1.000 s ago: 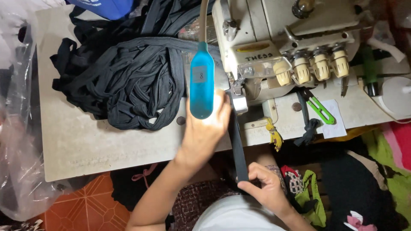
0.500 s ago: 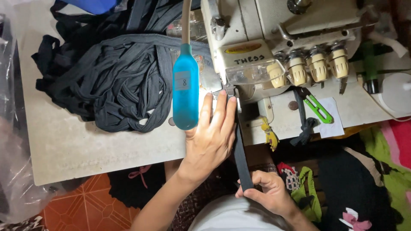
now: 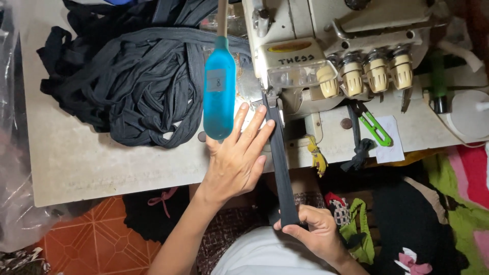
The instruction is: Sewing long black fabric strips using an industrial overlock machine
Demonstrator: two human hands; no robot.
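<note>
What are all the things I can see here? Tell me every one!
sewing machine: one, cream, top right of the table
black strip: one, black, runs from the machine down to the lap
pile of strips: one heap, black, top left of the table
blue lamp head: one, blue, hanging over the table beside the machine
snips: one, green handles, on the table right of the machine
table: one, pale grey, under it all
clothes heap: several pieces, black, green, pink, lower right
left hand: flat, fingers against the black strip
right hand: pinching the black strip's lower end
</note>
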